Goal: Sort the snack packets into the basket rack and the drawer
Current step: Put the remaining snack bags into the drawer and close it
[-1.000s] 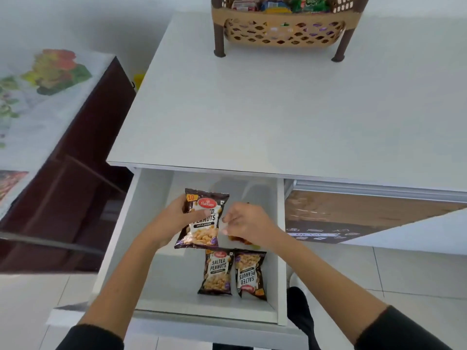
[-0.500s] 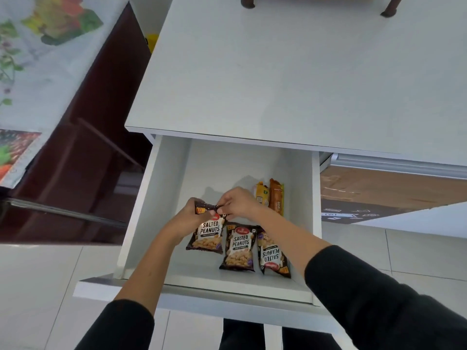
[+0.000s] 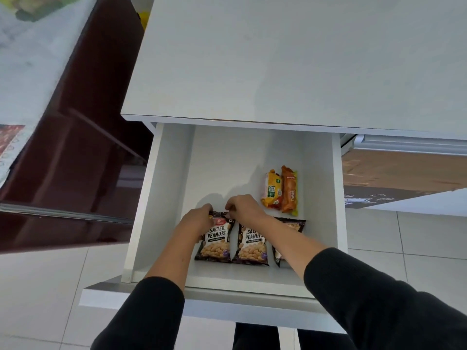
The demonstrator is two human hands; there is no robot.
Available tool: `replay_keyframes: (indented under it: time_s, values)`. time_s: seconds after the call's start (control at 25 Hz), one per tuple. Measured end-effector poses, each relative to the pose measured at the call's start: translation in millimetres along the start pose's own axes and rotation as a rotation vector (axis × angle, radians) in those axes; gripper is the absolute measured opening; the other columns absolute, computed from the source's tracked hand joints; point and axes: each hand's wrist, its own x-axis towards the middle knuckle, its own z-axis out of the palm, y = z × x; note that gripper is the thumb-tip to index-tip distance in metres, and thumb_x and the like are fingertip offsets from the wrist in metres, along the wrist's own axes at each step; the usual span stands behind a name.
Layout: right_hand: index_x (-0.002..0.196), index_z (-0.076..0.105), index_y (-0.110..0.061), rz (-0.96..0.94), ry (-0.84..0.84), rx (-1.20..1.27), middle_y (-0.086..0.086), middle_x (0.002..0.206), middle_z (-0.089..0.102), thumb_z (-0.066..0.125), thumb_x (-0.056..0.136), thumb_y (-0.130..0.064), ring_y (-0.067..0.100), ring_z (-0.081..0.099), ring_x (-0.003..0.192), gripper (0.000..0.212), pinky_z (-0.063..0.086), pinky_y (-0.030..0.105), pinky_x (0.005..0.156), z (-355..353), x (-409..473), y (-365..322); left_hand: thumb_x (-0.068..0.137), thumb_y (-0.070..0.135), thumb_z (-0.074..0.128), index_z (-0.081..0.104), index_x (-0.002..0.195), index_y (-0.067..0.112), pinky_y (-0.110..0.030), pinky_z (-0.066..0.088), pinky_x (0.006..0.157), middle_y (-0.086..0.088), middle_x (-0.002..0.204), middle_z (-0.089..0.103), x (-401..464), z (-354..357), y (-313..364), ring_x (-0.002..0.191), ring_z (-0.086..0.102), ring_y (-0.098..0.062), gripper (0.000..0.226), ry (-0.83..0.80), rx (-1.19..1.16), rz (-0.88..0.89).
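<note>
The white drawer stands pulled open under the white tabletop. Three dark salted peanut packets lie in a row on its floor: the left packet, the middle packet and the right packet, partly hidden by my right forearm. My left hand and my right hand both pinch the top edge of the left packet, which lies flat. A yellow biscuit packet and an orange biscuit packet lie side by side further back on the right. The basket rack is out of view.
A dark red cabinet with a patterned cloth on top stands to the left of the drawer. A brown cardboard sheet lies under the tabletop at right. Pale floor tiles surround the drawer front.
The peanut packet held in both hands has come down from above the drawer to lie flat at the left of the row. The view has tilted down and the basket rack has left the frame.
</note>
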Motion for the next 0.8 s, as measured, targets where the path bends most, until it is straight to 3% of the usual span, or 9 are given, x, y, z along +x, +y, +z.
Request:
replay_keyframes:
  time_s: [0.16,0.24,0.4,0.48,0.6,0.68,0.8]
  values:
    - [0.111,0.065,-0.003,0.003,0.133,0.228,0.013,0.11,0.068,0.062,0.088,-0.007,0.018,0.062,0.097,0.024,0.048,0.024,0.088,-33.8,-28.3,6.0,0.096,0.032,0.047,0.012,0.149,0.018,-0.039,0.056,0.078,-0.016,0.119,0.058,-14.4,-13.1,5.3,0.095,0.063,-0.03,0.065,0.019,0.123,-0.046]
    - [0.108,0.066,-0.005,0.016,0.178,0.278,0.01,0.106,0.069,0.062,0.088,-0.008,0.011,0.059,0.091,0.02,0.047,0.019,0.085,-52.1,-48.7,13.9,0.097,0.034,0.045,0.01,0.149,0.017,-0.036,0.053,0.078,-0.014,0.118,0.059,-30.2,-22.7,11.8,0.096,0.06,-0.028,0.065,0.103,0.143,0.028]
    - [0.108,0.066,-0.015,0.074,0.162,0.237,-0.002,0.103,0.066,0.059,0.091,-0.015,0.006,0.058,0.089,0.019,0.048,0.015,0.079,-70.4,-105.1,29.6,0.097,0.035,0.045,0.027,0.144,0.025,-0.031,0.05,0.076,-0.001,0.105,0.062,-94.7,-9.3,37.9,0.085,0.06,-0.014,0.051,0.12,-0.107,0.377]
    - [0.11,0.064,-0.017,0.104,0.088,0.21,-0.003,0.102,0.066,0.058,0.092,-0.017,0.006,0.058,0.089,0.019,0.045,0.012,0.075,-69.5,-136.4,28.2,0.097,0.039,0.044,0.037,0.14,0.03,-0.03,0.052,0.08,0.008,0.109,0.061,-133.2,7.5,54.7,0.088,0.059,-0.008,0.044,0.039,-0.125,0.524]
    - [0.113,0.062,-0.017,0.048,-0.049,0.147,-0.001,0.106,0.066,0.055,0.092,-0.022,0.01,0.06,0.093,0.022,0.047,0.021,0.081,-62.3,-181.1,16.3,0.098,0.046,0.037,0.05,0.131,0.032,-0.028,0.049,0.085,0.013,0.116,0.06,-179.3,31.2,62.7,0.1,0.055,-0.003,0.039,-0.009,-0.015,0.701]
    - [0.112,0.06,-0.018,0.017,-0.074,0.109,-0.001,0.107,0.066,0.052,0.094,-0.027,0.014,0.06,0.093,0.022,0.047,0.025,0.081,-55.5,-210.3,7.5,0.099,0.05,0.029,0.058,0.122,0.03,-0.028,0.049,0.083,0.016,0.117,0.061,-193.2,46.5,54.5,0.105,0.053,0.0,0.042,0.159,0.142,0.819]
    - [0.105,0.062,-0.019,-0.012,0.01,-0.017,0.0,0.099,0.066,0.04,0.099,-0.036,0.012,0.053,0.08,0.028,0.04,0.026,0.068,-48.7,-242.5,-1.7,0.099,0.052,0.028,0.067,0.105,0.031,-0.018,0.052,0.069,0.017,0.108,0.068,-187.4,67.5,39.5,0.097,0.061,0.001,0.045,0.412,0.314,0.926]
